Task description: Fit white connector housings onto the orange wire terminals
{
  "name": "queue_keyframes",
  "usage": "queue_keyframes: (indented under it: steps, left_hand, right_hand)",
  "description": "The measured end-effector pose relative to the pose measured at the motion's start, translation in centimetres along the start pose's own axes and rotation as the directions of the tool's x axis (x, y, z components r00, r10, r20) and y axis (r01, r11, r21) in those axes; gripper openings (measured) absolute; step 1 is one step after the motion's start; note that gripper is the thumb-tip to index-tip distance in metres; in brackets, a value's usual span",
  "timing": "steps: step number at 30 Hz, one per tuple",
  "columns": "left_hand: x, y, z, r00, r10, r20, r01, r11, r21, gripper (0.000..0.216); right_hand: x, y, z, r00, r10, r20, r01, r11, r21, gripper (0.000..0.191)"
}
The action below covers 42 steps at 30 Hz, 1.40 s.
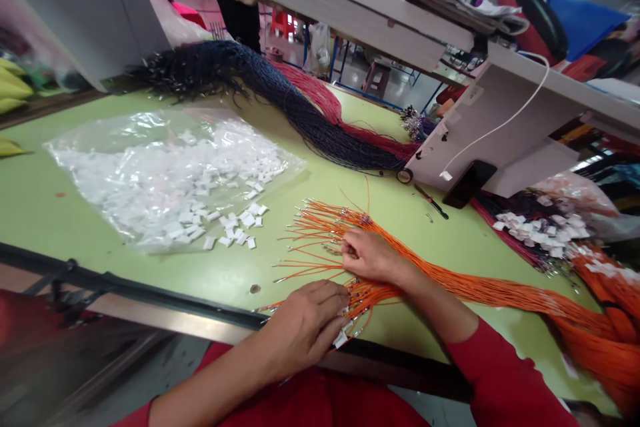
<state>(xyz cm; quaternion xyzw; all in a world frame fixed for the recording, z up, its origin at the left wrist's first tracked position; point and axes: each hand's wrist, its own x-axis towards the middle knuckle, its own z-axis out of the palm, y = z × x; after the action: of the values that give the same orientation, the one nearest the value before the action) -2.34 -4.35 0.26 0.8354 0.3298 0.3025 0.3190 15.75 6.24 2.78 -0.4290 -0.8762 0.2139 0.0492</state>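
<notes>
A long bundle of orange wires (465, 283) runs in from the right, its loose ends with metal terminals fanned out by my hands. My right hand (370, 255) is closed in a pinch over the fan, on what looks like an orange wire; its fingertips are partly hidden. Nearer the table edge, my left hand (313, 317) curls its fingers around a small white connector, mostly covered. Just below its fingers, another white connector (341, 339) hangs at wire ends. A clear plastic bag (95, 133) of white connectors lies to the left, with several loose connectors (243, 227) spilled at its mouth.
Dark blue wires (300, 100) and red wires (320, 97) lie across the back. On the right are a black phone (470, 183), a small cutter-like tool (433, 202) and wires with white connectors (543, 230). A grey shelf (350, 7) crosses overhead; a person (240, 13) stands beyond.
</notes>
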Motion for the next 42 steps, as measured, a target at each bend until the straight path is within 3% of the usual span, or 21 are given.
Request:
queue_keyframes:
  steps: [2,5,8,10,13,20,26,30,34,37,42]
  left_hand:
    - [0.0,0.0,0.0,1.000,-0.005,-0.013,0.005,1.000,-0.004,0.023]
    - [0.2,-0.3,-0.2,0.998,-0.010,-0.061,0.009,1.000,-0.020,0.024]
    - [0.9,-1.1,-0.5,0.979,-0.089,-0.181,0.079,0.995,-0.063,0.025]
    - [1.7,-1.9,-0.7,0.938,-0.228,-0.260,0.194,0.970,-0.149,0.024]
    - [3.2,-2.9,-0.9,0.877,-0.405,-0.258,0.314,0.890,-0.331,0.023]
    - [5.6,-3.5,-1.5,0.868,-0.477,-0.137,0.356,0.791,-0.498,0.024]
    - [5.4,-3.9,-1.2,0.842,-0.523,-0.136,0.395,0.767,-0.506,0.025]
    - [5.2,-3.8,-1.2,0.858,-0.484,-0.174,0.374,0.819,-0.435,0.025]
    - [4.9,-3.8,-1.5,0.901,-0.357,-0.247,0.295,0.921,-0.257,0.024]
    - [4.7,-3.8,-1.5,0.914,-0.316,-0.255,0.266,0.941,-0.212,0.023]
    - [4.8,-3.9,-1.4,0.882,-0.461,-0.098,0.381,0.820,-0.427,0.022]
  right_hand:
    - [-0.4,1.0,0.0,0.998,0.051,-0.028,-0.040,0.956,0.292,0.009]
    - [-1.2,2.0,0.2,0.995,0.098,0.014,-0.084,0.761,0.643,0.010]
    - [-1.8,2.4,0.3,0.994,0.103,0.032,-0.089,0.616,0.783,0.023]
    - [-2.0,2.6,0.5,0.994,0.101,0.042,-0.092,0.562,0.822,0.032]
    - [-2.2,2.7,0.9,0.994,0.090,0.067,-0.104,0.515,0.851,0.039]
    - [-2.4,2.9,1.7,0.993,0.080,0.085,-0.114,0.525,0.843,0.038]
    - [-2.2,3.2,2.5,0.987,0.155,0.043,-0.113,0.483,0.868,0.041]
    - [-2.2,3.1,2.3,0.983,0.178,0.041,-0.118,0.448,0.886,0.039]
    - [-2.1,3.0,1.7,0.981,0.160,0.109,-0.167,0.411,0.896,0.037]
    - [-2.2,3.0,1.5,0.978,0.163,0.132,-0.194,0.471,0.860,0.038]
    - [-2.8,2.7,2.3,0.976,0.214,0.029,-0.155,0.601,0.784,0.032]
